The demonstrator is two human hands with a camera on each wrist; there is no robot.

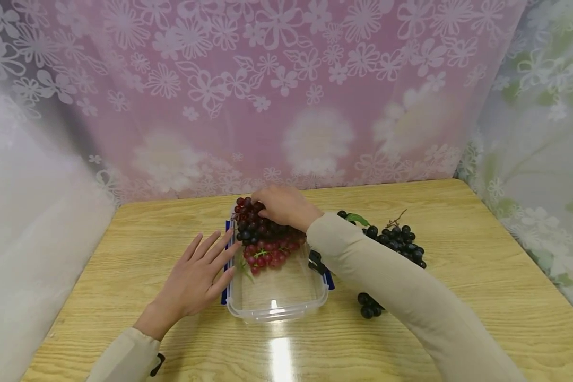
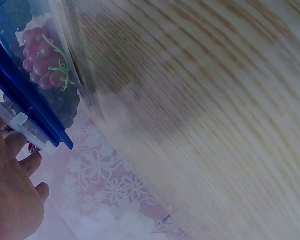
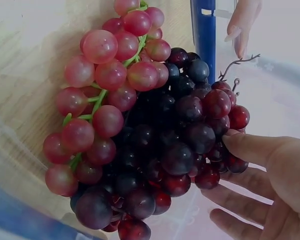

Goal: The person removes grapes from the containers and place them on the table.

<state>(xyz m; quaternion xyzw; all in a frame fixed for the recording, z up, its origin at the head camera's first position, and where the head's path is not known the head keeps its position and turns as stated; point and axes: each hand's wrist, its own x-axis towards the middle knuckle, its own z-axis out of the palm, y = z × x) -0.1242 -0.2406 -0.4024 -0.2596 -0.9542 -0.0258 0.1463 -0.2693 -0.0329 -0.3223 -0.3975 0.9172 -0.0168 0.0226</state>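
Sleeves frame the head view: left hand [image 1: 198, 278] lies flat, fingers straight against the clear box [image 1: 277, 305], while the right hand [image 1: 284, 206] grips the red grapes [image 1: 267, 241] already inside — dark grapes [image 1: 398, 241] wait right of the box on the bench [image 1: 482, 276]. Right wrist view: fingertips [image 3: 242, 145] touch the bunch.

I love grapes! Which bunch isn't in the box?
The black bunch lying on the table, right of the clear box. The red and dark bunches are inside it.
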